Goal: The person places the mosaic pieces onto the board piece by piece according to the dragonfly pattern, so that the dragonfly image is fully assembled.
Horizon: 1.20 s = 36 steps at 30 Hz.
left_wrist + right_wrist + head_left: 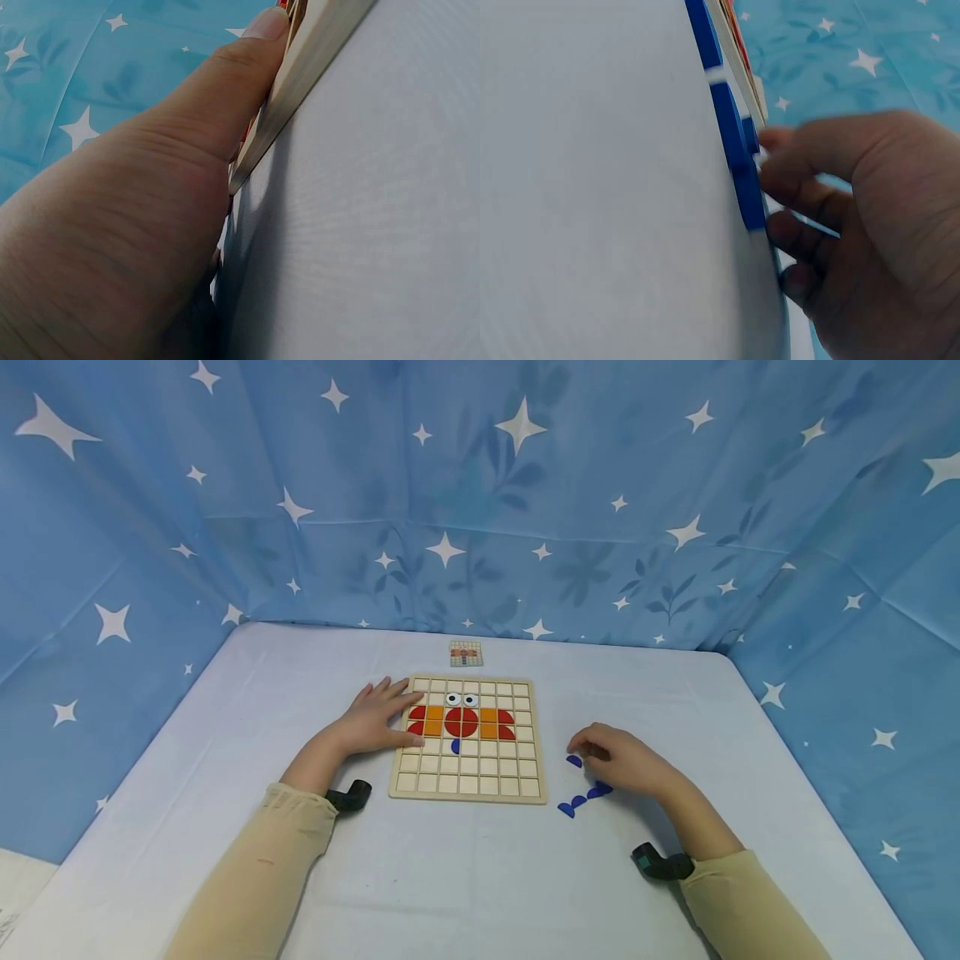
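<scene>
My left hand (pixel 371 720) rests with spread fingers over the left edge of a wooden grid board (pixel 468 787); in the left wrist view, the thumb (pixel 240 56) lies along the board's rim. On the board are two eye pieces (pixel 462 700), a red circle (pixel 461 722), orange squares (pixel 488 722), red quarter-circles (pixel 506 717) and one blue half-circle (pixel 455 747). Right of the board, my right hand (pixel 626 762) has bent fingers, its fingertips right at a blue half-circle piece (pixel 574 761). I cannot tell whether they pinch it.
More blue half-circle pieces (pixel 578 801) lie on the white table (pixel 450 877) just below the right hand. Behind the board lies a small pattern card (pixel 466 653). A blue star-patterned curtain (pixel 480 527) borders the table's back and sides.
</scene>
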### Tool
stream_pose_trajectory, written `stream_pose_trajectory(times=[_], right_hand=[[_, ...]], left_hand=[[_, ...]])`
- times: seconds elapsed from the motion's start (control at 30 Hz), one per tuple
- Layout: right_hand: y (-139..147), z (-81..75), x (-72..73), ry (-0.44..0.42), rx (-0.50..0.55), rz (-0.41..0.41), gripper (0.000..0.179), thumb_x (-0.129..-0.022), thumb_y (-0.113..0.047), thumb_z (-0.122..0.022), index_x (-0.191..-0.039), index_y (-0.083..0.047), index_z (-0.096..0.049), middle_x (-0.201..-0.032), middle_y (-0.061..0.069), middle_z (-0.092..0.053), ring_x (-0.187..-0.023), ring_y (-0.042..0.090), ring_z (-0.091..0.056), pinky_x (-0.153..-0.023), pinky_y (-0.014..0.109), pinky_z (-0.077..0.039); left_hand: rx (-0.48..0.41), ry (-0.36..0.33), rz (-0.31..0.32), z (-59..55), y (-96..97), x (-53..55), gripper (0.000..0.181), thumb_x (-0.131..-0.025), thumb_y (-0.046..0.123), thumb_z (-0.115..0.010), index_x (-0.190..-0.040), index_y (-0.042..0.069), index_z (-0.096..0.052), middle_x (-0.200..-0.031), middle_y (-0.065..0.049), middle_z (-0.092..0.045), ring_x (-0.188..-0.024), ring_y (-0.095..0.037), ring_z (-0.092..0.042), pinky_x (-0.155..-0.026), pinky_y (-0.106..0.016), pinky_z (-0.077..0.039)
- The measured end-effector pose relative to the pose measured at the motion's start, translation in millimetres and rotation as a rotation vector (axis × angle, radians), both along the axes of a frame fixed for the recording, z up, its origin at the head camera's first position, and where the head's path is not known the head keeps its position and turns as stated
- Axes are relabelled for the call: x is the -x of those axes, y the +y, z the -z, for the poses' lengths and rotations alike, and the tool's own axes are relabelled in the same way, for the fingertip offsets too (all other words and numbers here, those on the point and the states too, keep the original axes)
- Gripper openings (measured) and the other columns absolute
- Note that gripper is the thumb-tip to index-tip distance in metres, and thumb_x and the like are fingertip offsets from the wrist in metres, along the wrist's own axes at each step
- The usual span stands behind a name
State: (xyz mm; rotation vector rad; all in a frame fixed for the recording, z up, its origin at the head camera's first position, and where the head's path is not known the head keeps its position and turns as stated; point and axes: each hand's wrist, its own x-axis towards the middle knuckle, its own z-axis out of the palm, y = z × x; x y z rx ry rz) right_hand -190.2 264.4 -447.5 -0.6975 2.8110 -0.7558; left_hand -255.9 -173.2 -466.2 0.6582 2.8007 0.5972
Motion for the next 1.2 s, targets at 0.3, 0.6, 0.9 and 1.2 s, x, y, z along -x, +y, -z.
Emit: stream_pose_trajectory(times=[0.3, 0.6, 0.9, 1.2], right_hand=[[3.7, 2.2, 1.8, -0.012, 0.006, -0.065, 0.027, -0.091, -0.013, -0.069, -0.115, -0.026, -0.068, -0.097, -0.011, -0.059, -0.088, 0.008, -0.052, -0.078, 0.025, -0.049], [1.3, 4.3, 0.4, 0.008, -0.001, -0.048, 0.026, -0.088, -0.021, -0.076, -0.112, -0.022, -0.065, -0.095, -0.008, -0.058, -0.089, 0.009, -0.051, -0.078, 0.027, -0.048], [-2.3, 0.2, -1.1, 0.009, -0.011, 0.001, 0.023, -0.089, -0.023, -0.075, -0.108, -0.019, -0.064, -0.092, -0.008, -0.058, -0.084, 0.011, -0.052, -0.074, 0.027, -0.048], [-12.8, -10.7, -1.2, 0.022, -0.001, 0.019, 0.022, -0.089, -0.023, -0.074, -0.108, -0.018, -0.063, -0.088, -0.007, -0.057, -0.080, 0.012, -0.051, -0.068, 0.026, -0.046]], left_hand=[[-0.003, 0.007, 0.004, -0.2, -1.8, 0.5, 0.092, -0.080, 0.069, -0.067, -0.155, 0.027, -0.035, -0.167, -0.007, -0.016, -0.154, -0.038, -0.002, -0.124, -0.058, 0.002], [-0.002, 0.006, 0.001, -0.4, -1.4, 0.1, 0.092, -0.080, 0.070, -0.067, -0.155, 0.027, -0.035, -0.167, -0.007, -0.017, -0.155, -0.037, -0.002, -0.124, -0.057, 0.002], [0.002, 0.010, 0.003, 0.4, 0.0, 0.8, 0.092, -0.080, 0.071, -0.066, -0.155, 0.028, -0.034, -0.167, -0.006, -0.016, -0.155, -0.036, -0.002, -0.124, -0.056, 0.002], [-0.002, 0.006, 0.005, 0.2, -1.0, -0.4, 0.092, -0.080, 0.070, -0.066, -0.155, 0.027, -0.035, -0.167, -0.006, -0.016, -0.155, -0.037, -0.002, -0.124, -0.057, 0.002]])
